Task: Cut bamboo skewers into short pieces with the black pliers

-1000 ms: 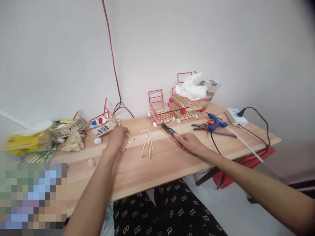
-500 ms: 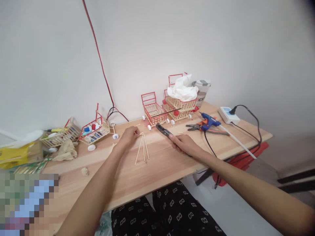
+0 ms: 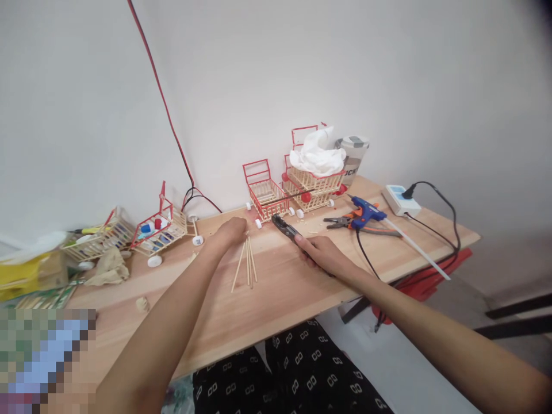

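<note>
My left hand [image 3: 233, 231] rests back-up on the wooden tabletop, its fingers curled at the top ends of several thin wooden sticks [image 3: 246, 261]. What those fingers grip, if anything, is hidden. The sticks lie fanned out toward me. My right hand [image 3: 319, 253] is closed around a slim black-and-grey hand tool [image 3: 284, 229] of a kind I cannot make out, its dark head pointing up and left. Just beyond that head stands a small shopping cart [image 3: 268, 195] made of sticks, with red rims and white wheels.
More stick carts stand behind: one bearing white cloth [image 3: 319, 154], beside a paper cup [image 3: 353, 155], and two at left, including one with bottle caps [image 3: 155, 230]. At right lie a blue glue gun [image 3: 366, 211], pliers [image 3: 340, 222] and a power strip [image 3: 401, 199] with trailing cords.
My left hand has turned more back-up, hiding its fingertips, and the fanned sticks have shifted slightly. My right hand keeps its hold on the dark tool. The view has swung a little rightward.
</note>
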A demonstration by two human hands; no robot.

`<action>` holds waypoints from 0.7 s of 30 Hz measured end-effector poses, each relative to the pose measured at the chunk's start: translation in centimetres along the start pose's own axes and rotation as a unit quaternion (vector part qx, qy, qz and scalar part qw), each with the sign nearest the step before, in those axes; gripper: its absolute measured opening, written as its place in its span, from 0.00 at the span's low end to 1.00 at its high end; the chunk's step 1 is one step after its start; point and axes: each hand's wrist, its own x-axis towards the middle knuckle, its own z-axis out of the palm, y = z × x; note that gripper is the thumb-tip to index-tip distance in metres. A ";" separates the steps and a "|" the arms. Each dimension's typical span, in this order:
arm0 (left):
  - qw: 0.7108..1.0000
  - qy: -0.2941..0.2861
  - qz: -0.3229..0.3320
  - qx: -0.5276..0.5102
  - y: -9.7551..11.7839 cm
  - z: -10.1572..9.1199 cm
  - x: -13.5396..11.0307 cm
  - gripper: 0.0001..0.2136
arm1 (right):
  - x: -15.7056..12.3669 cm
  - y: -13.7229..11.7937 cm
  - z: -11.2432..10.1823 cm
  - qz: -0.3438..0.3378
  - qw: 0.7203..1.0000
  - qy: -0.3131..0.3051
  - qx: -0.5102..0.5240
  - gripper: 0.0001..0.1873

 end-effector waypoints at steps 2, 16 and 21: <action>1.000 -0.013 -0.003 0.000 0.4 -0.1 0.4 0.02 | 0.0 0.0 0.0 0.004 1.000 0.003 0.004 0.34; 0.994 0.073 -0.042 -0.075 -3.3 0.2 -1.6 0.07 | 0.0 0.2 -0.3 0.009 0.999 0.005 0.053 0.32; 0.986 0.109 -0.071 -0.107 -4.7 0.2 0.5 0.11 | 0.2 0.4 -0.3 0.034 0.997 0.006 0.075 0.32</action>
